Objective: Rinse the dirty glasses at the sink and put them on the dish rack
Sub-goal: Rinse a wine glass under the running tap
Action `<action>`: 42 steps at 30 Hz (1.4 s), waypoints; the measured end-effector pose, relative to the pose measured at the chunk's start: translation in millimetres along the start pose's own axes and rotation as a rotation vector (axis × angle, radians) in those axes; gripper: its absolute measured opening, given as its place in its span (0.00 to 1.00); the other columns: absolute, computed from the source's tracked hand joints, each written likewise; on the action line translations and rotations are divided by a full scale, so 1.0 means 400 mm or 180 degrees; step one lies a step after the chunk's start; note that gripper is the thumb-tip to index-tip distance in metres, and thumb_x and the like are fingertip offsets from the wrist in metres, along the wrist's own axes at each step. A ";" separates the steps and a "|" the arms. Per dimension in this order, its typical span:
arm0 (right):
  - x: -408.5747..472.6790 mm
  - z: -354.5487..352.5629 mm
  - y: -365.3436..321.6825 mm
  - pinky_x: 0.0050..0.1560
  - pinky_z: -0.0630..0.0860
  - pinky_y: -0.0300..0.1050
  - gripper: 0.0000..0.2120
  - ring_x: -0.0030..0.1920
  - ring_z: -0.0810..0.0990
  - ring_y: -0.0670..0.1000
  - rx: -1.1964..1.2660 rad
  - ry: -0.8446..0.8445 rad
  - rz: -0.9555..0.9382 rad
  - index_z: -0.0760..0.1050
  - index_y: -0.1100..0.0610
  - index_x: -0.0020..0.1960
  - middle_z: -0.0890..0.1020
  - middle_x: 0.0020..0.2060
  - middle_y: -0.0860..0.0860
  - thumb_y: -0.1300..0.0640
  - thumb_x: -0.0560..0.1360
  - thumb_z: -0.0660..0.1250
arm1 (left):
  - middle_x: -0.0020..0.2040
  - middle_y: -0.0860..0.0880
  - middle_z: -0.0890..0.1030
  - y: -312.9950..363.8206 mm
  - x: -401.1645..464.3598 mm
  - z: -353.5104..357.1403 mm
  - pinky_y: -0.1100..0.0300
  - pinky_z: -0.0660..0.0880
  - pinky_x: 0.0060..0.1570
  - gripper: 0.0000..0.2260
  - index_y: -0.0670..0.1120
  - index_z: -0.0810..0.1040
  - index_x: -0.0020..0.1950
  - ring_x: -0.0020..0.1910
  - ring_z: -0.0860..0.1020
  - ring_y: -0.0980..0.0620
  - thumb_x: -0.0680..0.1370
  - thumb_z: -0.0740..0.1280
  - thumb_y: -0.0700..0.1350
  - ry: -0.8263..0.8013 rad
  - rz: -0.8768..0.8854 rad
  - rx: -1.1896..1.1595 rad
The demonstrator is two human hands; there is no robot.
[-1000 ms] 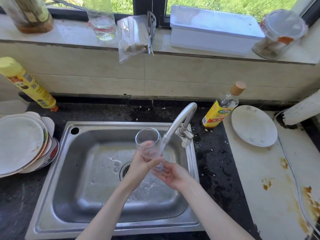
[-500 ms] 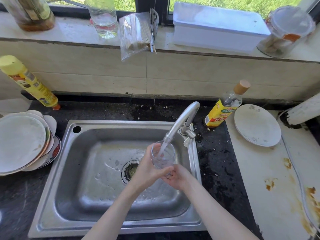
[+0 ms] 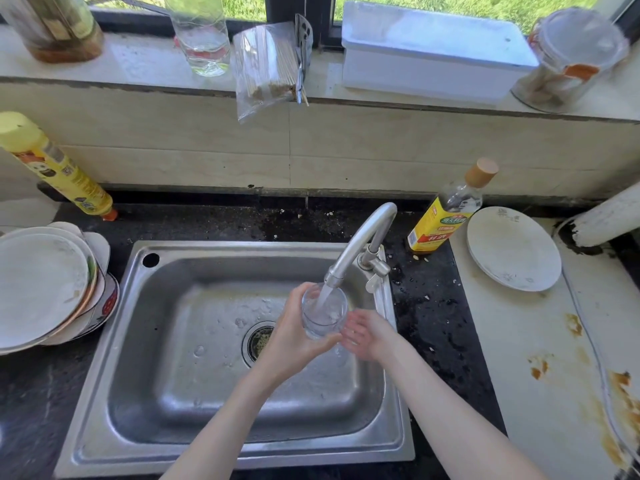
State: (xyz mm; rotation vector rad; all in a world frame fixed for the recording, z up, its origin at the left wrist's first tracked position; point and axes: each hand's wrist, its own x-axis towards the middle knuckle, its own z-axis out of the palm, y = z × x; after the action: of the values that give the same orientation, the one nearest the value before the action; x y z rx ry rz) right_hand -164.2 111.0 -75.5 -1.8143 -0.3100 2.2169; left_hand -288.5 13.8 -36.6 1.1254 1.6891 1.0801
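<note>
A clear glass (image 3: 323,311) stands upright under the spout of the steel faucet (image 3: 360,245), and running water pours into it. My left hand (image 3: 292,336) grips the glass round its side, over the right part of the steel sink (image 3: 138,341). My right hand (image 3: 367,336) sits beside the glass on its right with fingers relaxed, touching or nearly touching its lower side. No dish rack is in view.
A stack of plates (image 3: 45,285) stands left of the sink, a yellow bottle (image 3: 55,168) behind it. An oil bottle (image 3: 446,213) and a white plate (image 3: 512,247) sit on the right. On the sill: a jar, a glass (image 3: 202,39), a skewer bag, a white box (image 3: 433,50).
My left hand has turned the glass upright and brought it right, under the spout. Water now fills it. My right hand has moved in close beside the glass.
</note>
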 end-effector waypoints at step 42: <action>-0.095 -0.068 -0.220 0.64 0.71 0.48 0.17 0.62 0.73 0.56 0.1604 -0.0644 -0.0396 0.66 0.69 0.63 0.73 0.61 0.60 0.59 0.79 0.58 | 0.57 0.64 0.70 -0.011 0.012 -0.006 0.65 0.68 0.55 0.31 0.63 0.63 0.56 0.57 0.70 0.62 0.64 0.77 0.45 0.0153 -0.0129 0.0201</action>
State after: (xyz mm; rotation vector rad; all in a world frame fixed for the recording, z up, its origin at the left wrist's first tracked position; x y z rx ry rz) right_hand -124.6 181.6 -17.2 -1.2779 0.0944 2.1444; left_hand -293.1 16.9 -41.0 1.1077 1.7873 1.0425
